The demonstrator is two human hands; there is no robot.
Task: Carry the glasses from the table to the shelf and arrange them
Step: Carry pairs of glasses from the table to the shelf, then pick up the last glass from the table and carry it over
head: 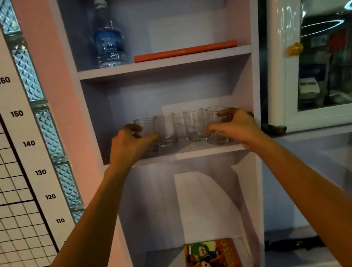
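Note:
Several clear drinking glasses stand in a row on the middle shelf of a pale lilac shelf unit. My left hand is wrapped around the leftmost glass, whose base rests on the shelf. Just to its right, almost touching, is a free glass. Another free glass stands right of centre. My right hand grips the rightmost glass, which sits a little nearer the shelf's front edge. Both hands cover part of their glasses.
On the top shelf stand a water bottle and a flat orange book. A colourful comic book lies on the bottom shelf. A white glass-door cabinet is at the right, a height chart on the left wall.

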